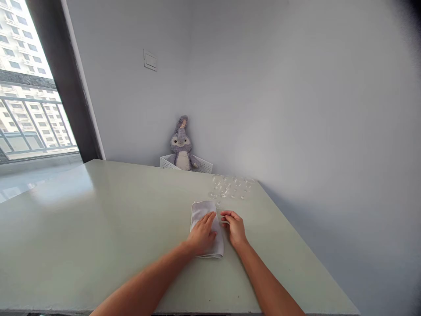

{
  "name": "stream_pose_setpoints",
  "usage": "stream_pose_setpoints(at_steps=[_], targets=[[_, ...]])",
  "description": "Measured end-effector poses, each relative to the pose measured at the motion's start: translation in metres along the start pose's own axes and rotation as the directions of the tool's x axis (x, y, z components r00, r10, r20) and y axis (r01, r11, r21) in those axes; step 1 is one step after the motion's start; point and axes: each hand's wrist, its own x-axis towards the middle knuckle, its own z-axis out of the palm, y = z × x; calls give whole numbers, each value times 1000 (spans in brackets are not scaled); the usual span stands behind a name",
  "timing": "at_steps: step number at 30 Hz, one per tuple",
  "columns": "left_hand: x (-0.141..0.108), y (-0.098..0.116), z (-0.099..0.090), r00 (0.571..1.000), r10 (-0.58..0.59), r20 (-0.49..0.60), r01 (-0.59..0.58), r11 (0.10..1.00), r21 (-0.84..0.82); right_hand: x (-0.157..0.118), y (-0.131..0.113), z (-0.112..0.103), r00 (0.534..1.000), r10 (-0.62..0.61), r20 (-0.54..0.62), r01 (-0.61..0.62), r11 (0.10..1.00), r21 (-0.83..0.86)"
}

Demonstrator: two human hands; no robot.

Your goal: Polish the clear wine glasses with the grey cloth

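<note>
A folded light grey cloth [204, 209] lies flat on the pale green table [131, 219]. My left hand [203, 233] rests palm down on the cloth, its fingers extended and holding nothing. Just right of the cloth's edge is my right hand [234, 226], with its fingers curved and a little apart and nothing visible between them. Beyond both hands, several clear glasses [226, 186] stand grouped near the table's far right corner.
Behind the table's far edge, a grey plush toy [181, 147] sits in a white perforated basket [205, 165]. Grey walls meet at the back, with a switch [150, 60] on the left one. A window with a railing is at the far left.
</note>
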Motion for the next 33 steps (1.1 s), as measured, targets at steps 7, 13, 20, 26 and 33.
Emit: stream_pose_setpoints(at_steps=[7,13,20,26,33], targets=[[19,-26,-7,982,-88,167,39,960,276,7,-10,-16,995,82,-48,-75,988,134],[58,-59,-24,980,-109,164,53,949,311,-3,-6,1,984,175,33,-178,970,167],[105,-98,-42,974,-133,181,71,946,316,-13,-3,14,983,138,117,-135,990,-30],[129,-118,-53,974,-159,165,96,936,338,-18,-1,15,976,115,186,-85,983,-161],[125,-155,-89,960,-275,51,224,867,444,-20,0,12,975,102,197,-69,983,-169]])
